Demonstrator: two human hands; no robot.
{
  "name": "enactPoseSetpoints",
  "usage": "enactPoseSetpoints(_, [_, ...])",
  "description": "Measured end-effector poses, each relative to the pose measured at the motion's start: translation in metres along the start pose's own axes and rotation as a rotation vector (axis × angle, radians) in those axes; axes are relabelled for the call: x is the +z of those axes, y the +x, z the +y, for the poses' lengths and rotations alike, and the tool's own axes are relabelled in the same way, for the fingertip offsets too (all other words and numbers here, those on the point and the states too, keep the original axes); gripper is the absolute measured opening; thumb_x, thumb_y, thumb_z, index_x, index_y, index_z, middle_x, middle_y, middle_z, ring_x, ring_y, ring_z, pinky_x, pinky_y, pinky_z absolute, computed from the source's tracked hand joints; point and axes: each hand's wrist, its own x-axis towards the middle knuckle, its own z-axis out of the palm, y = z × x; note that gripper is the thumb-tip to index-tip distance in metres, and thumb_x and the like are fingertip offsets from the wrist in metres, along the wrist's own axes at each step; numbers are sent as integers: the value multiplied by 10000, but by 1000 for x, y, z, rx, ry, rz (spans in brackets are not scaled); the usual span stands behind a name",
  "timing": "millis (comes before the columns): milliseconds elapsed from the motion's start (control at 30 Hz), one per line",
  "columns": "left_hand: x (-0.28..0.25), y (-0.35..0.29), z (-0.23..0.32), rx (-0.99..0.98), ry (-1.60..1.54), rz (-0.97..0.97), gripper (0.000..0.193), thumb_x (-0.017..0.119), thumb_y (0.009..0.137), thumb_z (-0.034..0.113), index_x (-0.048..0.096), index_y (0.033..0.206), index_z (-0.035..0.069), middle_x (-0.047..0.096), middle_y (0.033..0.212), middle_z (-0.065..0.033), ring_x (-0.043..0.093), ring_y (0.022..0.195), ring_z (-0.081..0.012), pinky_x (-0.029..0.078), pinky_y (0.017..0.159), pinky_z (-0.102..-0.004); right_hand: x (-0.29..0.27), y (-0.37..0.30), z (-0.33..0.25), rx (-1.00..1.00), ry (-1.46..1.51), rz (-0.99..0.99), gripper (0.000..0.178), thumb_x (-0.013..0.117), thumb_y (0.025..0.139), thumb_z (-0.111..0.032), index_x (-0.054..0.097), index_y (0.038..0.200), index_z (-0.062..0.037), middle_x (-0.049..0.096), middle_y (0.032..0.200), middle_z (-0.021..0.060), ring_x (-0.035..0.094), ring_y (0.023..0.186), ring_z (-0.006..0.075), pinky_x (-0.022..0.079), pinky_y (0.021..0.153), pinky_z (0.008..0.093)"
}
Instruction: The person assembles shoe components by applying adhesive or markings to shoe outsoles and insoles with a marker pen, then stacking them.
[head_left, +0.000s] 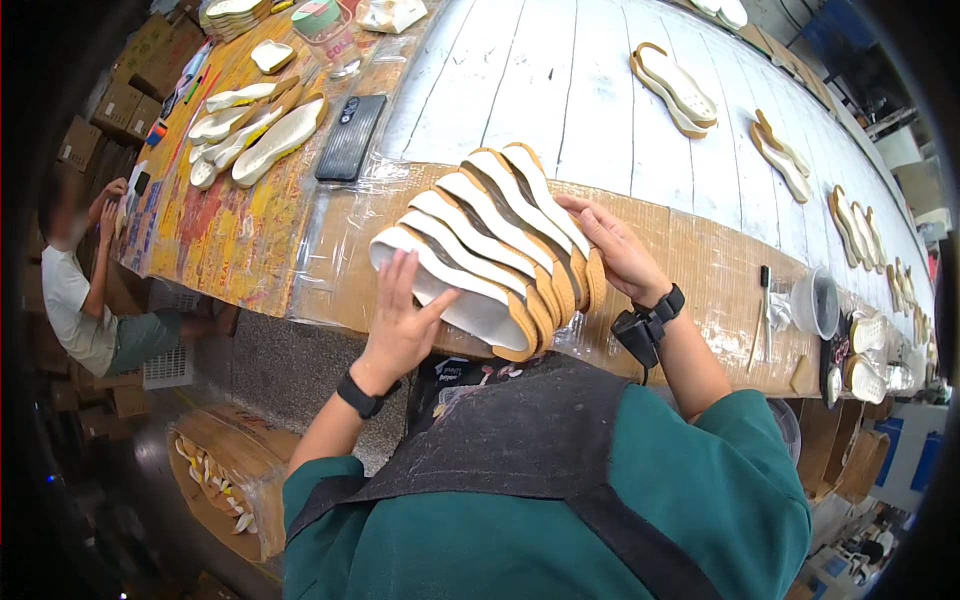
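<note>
Between my two hands stands a row of several shoe soles (485, 235), white with tan-brown edging, nested side by side at the near edge of the table. My left hand (402, 312) presses its spread fingers against the white face of the nearest sole on the left end. My right hand (618, 245) is wrapped against the far right end of the row, its thumb and fingers along the tan edge. Together the hands squeeze the row from both sides. The fingertips of my right hand are partly hidden behind the soles.
A dark phone (350, 138) lies left of the soles, by a pile of loose soles (255, 130) and a plastic cup (328, 38). Paired soles (675, 88) sit on the white conveyor surface (540, 90). At right are a marker (766, 310) and a clear tub (815, 302). Another person (85, 270) sits at left.
</note>
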Motion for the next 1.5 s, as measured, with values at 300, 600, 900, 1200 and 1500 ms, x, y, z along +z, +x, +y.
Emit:
enactPoseSetpoints(300, [3,-18,44,-1198,-1553,211,729,576,801,83,74,1328,19,310,1270,-125,441,1072,-221,437,832,-320,-15,31,-13,145,-411,-28,531,440,879,-395,426,1221,11,532,1123,117,492,1016,152,375,878,250])
enactPoseSetpoints(600, [-1,1,43,-940,-1524,111,665,556,839,230,137,1330,72,326,1271,-84,389,1131,-204,420,857,-349,11,14,-5,-30,-586,-167,636,616,777,-361,373,1252,-14,535,1075,86,499,950,132,424,768,245])
enactPoseSetpoints(900, [-17,33,40,-427,-581,293,736,755,659,217,314,1203,-8,515,1076,-138,519,1002,-221,421,861,-328,19,-5,-9,-247,-256,-18,603,671,753,-174,348,1239,-21,456,1191,76,451,1077,167,386,893,299])
enactPoseSetpoints(1200, [-21,60,58,-514,-900,334,987,772,605,116,119,1340,28,330,1259,-116,412,1122,-207,392,899,-322,1,-18,11,-142,-220,160,503,618,774,-101,386,1204,16,473,1180,79,460,1064,165,379,901,303])
enactPoseSetpoints(1500, [1,-17,22,-668,-1579,505,480,552,835,109,326,1250,23,424,1231,-94,415,1140,-224,351,965,-369,91,12,-42,-480,-897,-268,750,720,669,-244,331,1275,-38,473,1185,125,523,903,252,354,911,339])
